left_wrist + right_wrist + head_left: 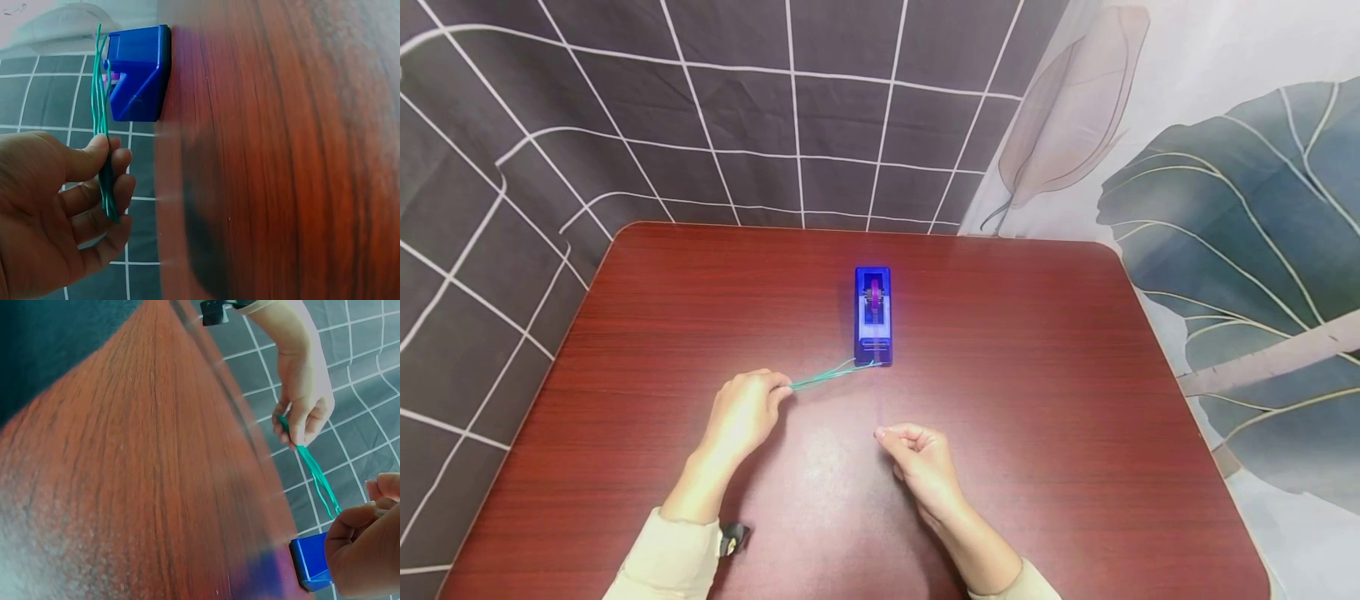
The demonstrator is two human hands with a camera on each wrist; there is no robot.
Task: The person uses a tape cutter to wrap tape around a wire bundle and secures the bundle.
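Note:
A bunch of thin green wires (823, 378) is pinched between thumb and fingers of my left hand (747, 412). Its free ends fan out to the right, overlapping the front of a blue tape dispenser (884, 329) in the head view. From the dispenser a clear tape strip (880, 404) runs toward me, its end pinched between thumb and forefinger of my right hand (925, 467). A purple roll (875, 292) shows inside the dispenser. In the left wrist view, the wires (100, 106) reach past both sides of my fingers. The right wrist view hides the tape.
The dispenser stands on a reddish-brown wooden table (1037, 350). A dark grid-patterned cloth (737, 108) hangs behind the table, and a leaf-patterned curtain (1240, 208) hangs at the right. A small black device (733, 539) sits at my left sleeve.

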